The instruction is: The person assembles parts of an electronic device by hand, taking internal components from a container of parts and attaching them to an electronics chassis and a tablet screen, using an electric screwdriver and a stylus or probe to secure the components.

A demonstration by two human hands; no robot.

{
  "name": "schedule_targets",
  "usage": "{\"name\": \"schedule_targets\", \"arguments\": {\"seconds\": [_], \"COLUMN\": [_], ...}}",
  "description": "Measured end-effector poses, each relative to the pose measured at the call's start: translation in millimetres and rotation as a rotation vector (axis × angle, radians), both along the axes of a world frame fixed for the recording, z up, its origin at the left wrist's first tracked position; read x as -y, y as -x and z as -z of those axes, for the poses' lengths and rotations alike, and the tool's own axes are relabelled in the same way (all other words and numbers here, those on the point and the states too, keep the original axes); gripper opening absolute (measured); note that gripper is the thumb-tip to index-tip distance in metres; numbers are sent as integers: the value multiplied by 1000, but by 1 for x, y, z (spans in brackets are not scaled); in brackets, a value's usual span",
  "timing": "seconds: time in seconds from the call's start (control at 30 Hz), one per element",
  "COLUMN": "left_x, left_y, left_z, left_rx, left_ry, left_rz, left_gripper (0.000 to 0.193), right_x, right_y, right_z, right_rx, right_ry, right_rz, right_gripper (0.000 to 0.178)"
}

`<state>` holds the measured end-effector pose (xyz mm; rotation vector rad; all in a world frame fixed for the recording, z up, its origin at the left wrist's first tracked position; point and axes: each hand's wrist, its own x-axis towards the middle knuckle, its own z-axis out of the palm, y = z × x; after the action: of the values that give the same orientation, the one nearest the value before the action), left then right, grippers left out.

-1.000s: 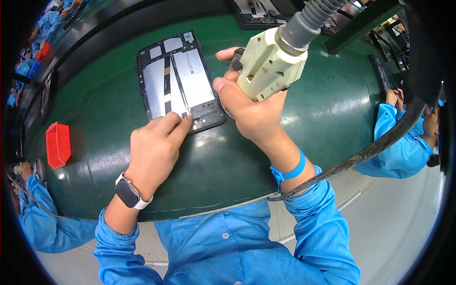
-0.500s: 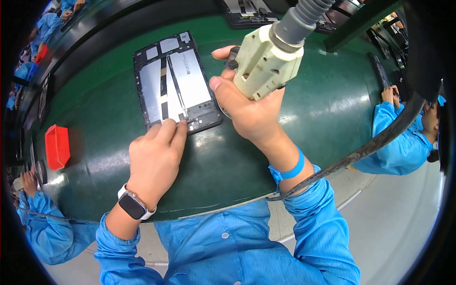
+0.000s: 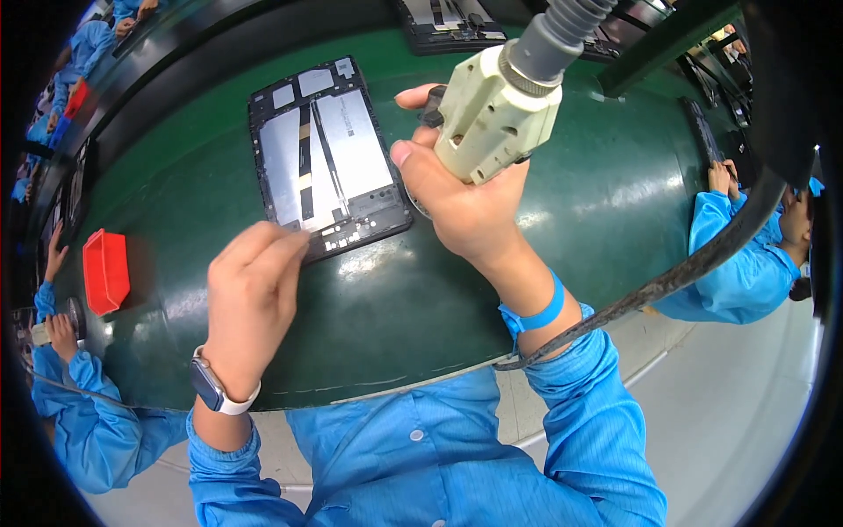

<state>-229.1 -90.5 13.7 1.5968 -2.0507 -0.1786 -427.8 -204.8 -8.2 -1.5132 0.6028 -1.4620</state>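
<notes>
An opened tablet [image 3: 356, 145] lies on the green mat, its silver inner plates, dark frame and slim ribbon cable [image 3: 305, 162] exposed. My left hand [image 3: 250, 299] is at its lower left corner, thumb and fingers pinched together; what they hold, if anything, cannot be made out. Beside the tablet's right edge, my right hand [image 3: 465, 211] is wrapped round a cream-coloured hand-held tool [image 3: 500, 114]. A grey corrugated hose [image 3: 562, 39] joins the tool's top. The tool body hides part of the fingers.
A red plastic bin [image 3: 105, 272] stands at the left of the green bench [image 3: 580, 237]. Another opened device [image 3: 452, 26] lies at the far edge. A thick dark cable [image 3: 650, 294] crosses near my right forearm. Co-workers in blue sleeves [image 3: 729, 250] sit at both sides.
My left hand has pulled back to the left from the tablet's lower edge, uncovering small parts there, and its fingers are now pinched. My right hand with the tool is almost unmoved.
</notes>
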Motion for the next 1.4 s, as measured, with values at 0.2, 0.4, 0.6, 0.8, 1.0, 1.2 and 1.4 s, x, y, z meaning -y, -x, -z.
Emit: {"name": "schedule_targets", "arguments": {"seconds": [0.2,0.4,0.6,0.8,1.0,1.2,1.4], "left_x": [7,36,38,25,29,30,29], "left_y": [6,17,10,12,6,12,12], "left_z": [-26,-22,16,38,39,47,44], "left_rx": [330,-2,-469,-641,-519,-379,-473], "left_ry": [38,-64,-86,4,-36,71,31], "left_rz": [-37,251,-1,-71,28,71,69], "left_gripper": [16,15,3,8,14,11,11], "right_x": [1,-3,1,1,1,3,2], "right_y": [-1,0,4,-2,4,1,2], "right_z": [2,-2,2,1,3,6,6], "right_rx": [12,7,-33,-1,-85,-45,-80], "right_ry": [32,-76,-9,74,2,106,92], "right_rz": [-7,-14,17,10,-15,16,13], "right_gripper": [35,35,35,34,37,37,38]}}
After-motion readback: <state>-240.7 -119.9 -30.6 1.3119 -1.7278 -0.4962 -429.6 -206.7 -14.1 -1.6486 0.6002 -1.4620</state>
